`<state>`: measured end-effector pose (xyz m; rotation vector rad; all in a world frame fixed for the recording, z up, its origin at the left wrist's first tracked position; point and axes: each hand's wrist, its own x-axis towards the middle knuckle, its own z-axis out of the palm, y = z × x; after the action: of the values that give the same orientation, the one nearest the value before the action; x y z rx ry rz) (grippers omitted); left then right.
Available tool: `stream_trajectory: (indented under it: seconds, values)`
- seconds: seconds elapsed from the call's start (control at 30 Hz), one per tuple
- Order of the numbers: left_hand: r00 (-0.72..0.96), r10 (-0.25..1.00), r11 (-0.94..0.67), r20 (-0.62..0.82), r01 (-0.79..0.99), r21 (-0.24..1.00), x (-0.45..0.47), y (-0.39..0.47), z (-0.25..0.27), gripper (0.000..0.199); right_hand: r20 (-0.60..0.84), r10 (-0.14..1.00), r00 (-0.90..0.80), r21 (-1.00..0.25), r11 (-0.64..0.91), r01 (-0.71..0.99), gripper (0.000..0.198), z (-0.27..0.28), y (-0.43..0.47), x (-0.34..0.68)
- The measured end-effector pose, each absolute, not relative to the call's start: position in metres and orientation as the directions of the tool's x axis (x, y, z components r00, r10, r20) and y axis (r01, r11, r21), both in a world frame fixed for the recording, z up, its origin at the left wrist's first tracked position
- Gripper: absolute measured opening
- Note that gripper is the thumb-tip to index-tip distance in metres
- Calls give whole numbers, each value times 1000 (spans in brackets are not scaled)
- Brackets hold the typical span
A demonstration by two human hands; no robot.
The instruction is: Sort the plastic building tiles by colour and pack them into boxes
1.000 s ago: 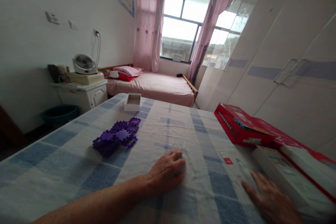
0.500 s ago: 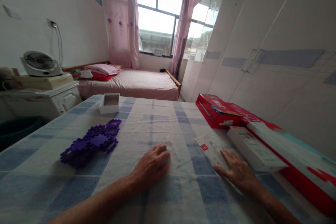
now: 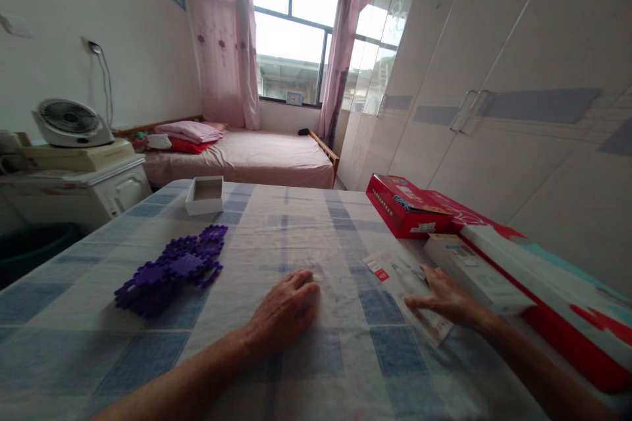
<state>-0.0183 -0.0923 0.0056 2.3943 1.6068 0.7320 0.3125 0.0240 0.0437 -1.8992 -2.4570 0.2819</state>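
Note:
My left hand rests palm down on the checked tablecloth, its fingers loosely bent, with nothing visible in it. To its right, a flat clear plastic packet with a red and white label lies slantwise on the cloth. My right hand is over the packet, thumb and fingers apart, the fingertips at or just above its surface; whether they touch it I cannot tell. A thin pale item seems to be inside the packet, too blurred to name. Beyond my right hand lies a long white box.
Purple interlocking plastic pieces lie on the left. An open white box stands at the table's far left. Along the right are a red box and a long red and white package. A bed is beyond.
My right hand has shifted slightly up and right, and its forearm has swung outward, uncovering more of the packet's near end. My left hand stays in place.

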Motion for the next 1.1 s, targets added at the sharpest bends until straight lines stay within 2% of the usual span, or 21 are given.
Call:
stream_trajectory:
  seconds: [0.13,0.2,0.27,0.37,0.47,0.6,0.67,0.77,0.93,1.03,1.1]
  values:
    - [301,900,-413,314,819,399,-18,-93,6,31,-180,941,-288,-238,242,941,69,43,36,314]
    - [301,900,-414,315,818,398,-18,-94,6,30,-180,934,-310,-292,250,923,62,37,40,317]
    - [302,899,-415,316,818,399,-17,-94,7,28,-117,944,-310,-282,268,921,55,31,43,321]
    - [299,899,-415,322,816,401,-17,-94,6,27,-43,948,-315,-203,301,932,46,30,45,323]
    - [291,900,-411,324,816,407,-18,-94,5,27,-101,938,-332,-199,308,930,49,38,42,318]
    - [296,907,-403,298,813,420,-18,-94,5,28,-136,935,-327,-250,287,925,71,47,34,309]
    - [293,913,-393,285,817,422,-18,-94,5,30,-112,934,-339,-225,308,924,78,46,27,305]
    - [289,916,-387,279,819,424,-18,-94,5,32,-96,906,-411,-146,396,907,71,43,16,297]
    - [296,912,-396,285,816,420,-19,-94,5,32,-77,855,-513,-110,504,856,58,47,5,287]
    - [304,909,-403,285,814,418,-21,-94,5,33,-101,848,-521,-80,515,854,62,54,5,291]
    - [308,906,-409,290,812,417,-21,-94,4,33,-185,837,-515,-86,508,857,70,59,5,298]
